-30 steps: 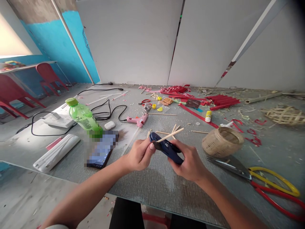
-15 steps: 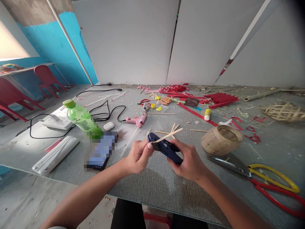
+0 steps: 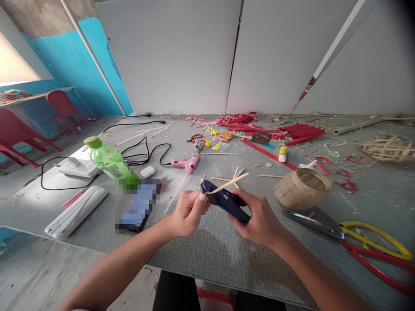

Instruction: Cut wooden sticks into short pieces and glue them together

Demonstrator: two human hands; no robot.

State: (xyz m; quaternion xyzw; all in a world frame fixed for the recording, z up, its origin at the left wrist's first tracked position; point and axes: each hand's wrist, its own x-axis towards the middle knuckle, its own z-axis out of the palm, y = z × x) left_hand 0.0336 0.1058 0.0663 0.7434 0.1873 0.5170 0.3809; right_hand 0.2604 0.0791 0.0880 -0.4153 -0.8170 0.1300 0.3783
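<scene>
A: Where does the thin bamboo stick [image 3: 228, 183] stand?

B: It lies across the mouth of the dark blue cutter [image 3: 225, 201], held above the tabletop [image 3: 207, 250]. The left hand [image 3: 188, 212] pinches its near end, grip closed on it between thumb and fingertips. The right hand [image 3: 259, 220] is wrapped tight round the cutter's handles.

A: Is it cut through?

B: As far as I can see, no. The stick shows in one piece, its far end poking out past the blade toward the loose sticks [image 3: 231, 176] lying beyond. I'd judge the cut is set up but not made. How far the blade is closed on it I cannot tell.

A: And around them?

B: A small woven basket [image 3: 303, 188] just right of the hands, and large scissors [image 3: 356, 242] with yellow and red handles nearer the edge. To the left, a phone [image 3: 138, 205], a green bottle [image 3: 112, 162] and a pink glue gun [image 3: 187, 163] with its cable. Red paper strips [image 3: 301, 134] sit well back.

A: Anything in the way?

B: Nothing between the hands; the clutter lies apart from them.
</scene>
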